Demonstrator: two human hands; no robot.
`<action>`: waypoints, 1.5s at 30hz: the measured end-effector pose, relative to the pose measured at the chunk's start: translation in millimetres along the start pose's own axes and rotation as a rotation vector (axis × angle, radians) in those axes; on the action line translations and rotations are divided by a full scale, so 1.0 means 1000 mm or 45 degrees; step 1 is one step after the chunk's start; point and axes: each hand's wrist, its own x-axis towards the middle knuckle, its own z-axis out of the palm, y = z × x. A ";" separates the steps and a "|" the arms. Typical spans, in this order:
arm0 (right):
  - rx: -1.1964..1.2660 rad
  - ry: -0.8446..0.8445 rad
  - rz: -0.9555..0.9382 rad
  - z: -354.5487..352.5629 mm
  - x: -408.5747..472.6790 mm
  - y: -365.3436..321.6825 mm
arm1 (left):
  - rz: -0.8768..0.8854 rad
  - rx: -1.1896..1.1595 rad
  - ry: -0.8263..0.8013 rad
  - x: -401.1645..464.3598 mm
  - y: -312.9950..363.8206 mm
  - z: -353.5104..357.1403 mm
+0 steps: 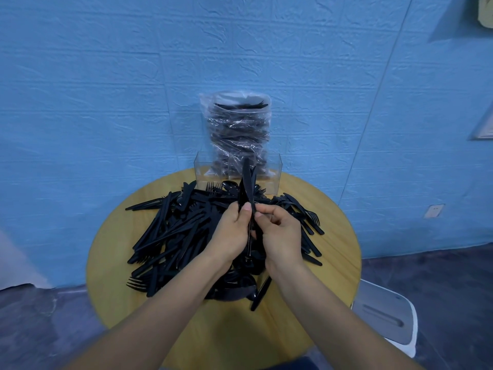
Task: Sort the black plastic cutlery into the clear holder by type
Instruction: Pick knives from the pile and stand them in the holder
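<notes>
Left hand (234,231) gripped knives (246,188) upright; right hand (277,233) pinched handles. Advised squaring handles, keeping blades parallel, before lowering into one compartment of clear holder (274,169).

forearms (149,324) cropped, holder (274,166) partly hidden

Blue-walled room (106,102), round wooden table (120,249)

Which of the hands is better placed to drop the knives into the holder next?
Probably the left. The left hand grips the upright knives, tips already pointing toward the holder. The right hand only pinches one handle.
</notes>
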 end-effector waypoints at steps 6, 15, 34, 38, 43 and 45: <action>-0.095 -0.016 0.020 -0.004 0.004 -0.003 | -0.006 -0.001 0.017 0.003 -0.002 -0.002; -0.281 -0.052 0.035 -0.007 0.016 -0.003 | 0.039 0.062 -0.001 0.003 -0.003 -0.003; -0.488 -0.319 -0.195 -0.038 0.066 -0.020 | -0.040 0.189 -0.412 0.001 -0.003 0.004; -0.711 -0.250 -0.435 -0.038 0.070 -0.012 | -0.039 0.220 -0.481 -0.001 0.001 0.010; -0.779 -0.148 -0.551 -0.044 0.071 -0.010 | 0.035 0.285 -0.519 0.001 -0.005 0.014; -0.737 -0.196 -0.508 -0.048 0.075 -0.008 | 0.055 0.291 -0.500 0.003 -0.009 0.015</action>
